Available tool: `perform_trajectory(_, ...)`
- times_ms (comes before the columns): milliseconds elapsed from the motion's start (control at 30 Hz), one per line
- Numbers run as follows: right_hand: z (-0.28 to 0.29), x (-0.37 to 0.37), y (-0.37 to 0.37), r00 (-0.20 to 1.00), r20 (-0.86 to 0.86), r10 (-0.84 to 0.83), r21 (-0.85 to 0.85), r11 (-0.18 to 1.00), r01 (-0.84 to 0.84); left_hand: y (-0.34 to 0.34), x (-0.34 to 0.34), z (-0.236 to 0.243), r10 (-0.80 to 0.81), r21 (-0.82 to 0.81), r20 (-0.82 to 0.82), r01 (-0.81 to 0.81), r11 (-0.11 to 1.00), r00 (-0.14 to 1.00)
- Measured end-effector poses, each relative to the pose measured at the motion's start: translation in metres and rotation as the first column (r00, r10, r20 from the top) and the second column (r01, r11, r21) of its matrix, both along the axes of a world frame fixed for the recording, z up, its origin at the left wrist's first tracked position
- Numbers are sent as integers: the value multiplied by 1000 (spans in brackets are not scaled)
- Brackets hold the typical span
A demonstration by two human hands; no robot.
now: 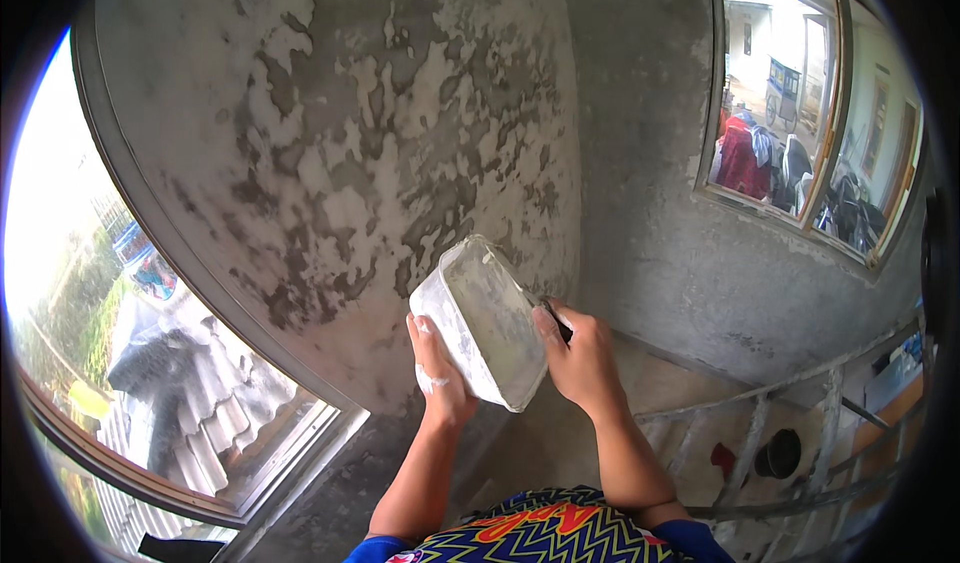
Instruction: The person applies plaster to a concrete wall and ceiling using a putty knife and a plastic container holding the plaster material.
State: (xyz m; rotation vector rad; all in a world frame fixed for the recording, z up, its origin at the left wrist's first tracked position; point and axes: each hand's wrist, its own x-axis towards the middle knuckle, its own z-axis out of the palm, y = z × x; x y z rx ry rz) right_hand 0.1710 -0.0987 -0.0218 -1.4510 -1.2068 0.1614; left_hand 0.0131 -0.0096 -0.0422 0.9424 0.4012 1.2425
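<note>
A whitish, rounded-rectangular plastic container (pixel 480 333), tilted and streaked with pale paste, is gripped along its left side by my left hand (pixel 435 363), which has white smears on its fingers and thumb side. My right hand (pixel 575 358) is closed on a black-handled tool (pixel 558 321) at the container's right rim; its blade is hard to make out. Beyond the container is a grey wall (pixel 400 113) with patchy white coating.
Windows are at left (pixel 190 383) and upper right (pixel 770 113). A metal ladder-like frame (pixel 760 413) runs along the lower right, with a black bucket (pixel 777 453) and a red object (pixel 725 458) on the floor (pixel 650 363) below.
</note>
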Motion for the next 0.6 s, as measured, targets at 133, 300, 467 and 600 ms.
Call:
perform_trajectory(133,1,13,9,997,43,57,-103,993,-53,-7,5,-2,-48,-95,56,53,994,997)
perform_trajectory(300,3,23,16,992,38,122,-102,988,-118,-17,10,-1,14,-206,70,1,979,997)
perform_trajectory(467,-6,42,20,977,1,212,-160,965,-209,-24,22,-18,80,-230,90,-58,971,993)
perform_trajectory(600,-26,61,23,978,101,182,-215,964,-157,-13,21,-49,-28,-71,266,48,996,964)
